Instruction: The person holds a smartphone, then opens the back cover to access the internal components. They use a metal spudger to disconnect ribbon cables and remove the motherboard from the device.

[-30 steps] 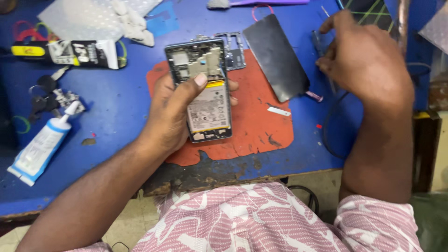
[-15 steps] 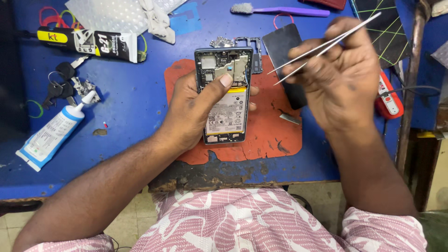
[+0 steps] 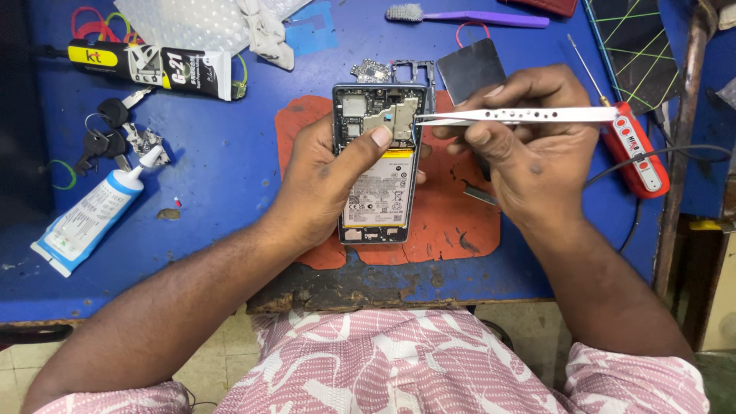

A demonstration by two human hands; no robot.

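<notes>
Head view: I look straight down at my blue worktable, going left to right.
Far left: a white glue tube lies at a slant, its nozzle toward a bunch of keys just above it.
Upper left: a black and yellow adhesive tube lies flat near the far edge, beside a sheet of bubble wrap.
Middle: a worn orange mat lies on the table.
My left hand: clenched around the opened phone, holding it over the mat with its back cover off. My thumb presses across the board near the top, just above the battery.
Behind the phone: a small circuit board and a grey frame piece lie on the table, with a dark panel to their right.
My right hand: fingers pinched on silver tweezers, held nearly level. Their tips touch the phone's board at its right edge, just beside my left thumb.
Top edge: a purple brush lies flat.
Right: a red screwdriver lies just beside my right hand, and a black cable runs past it.
Far right: a green-lined cutting mat lies at the corner.
</notes>
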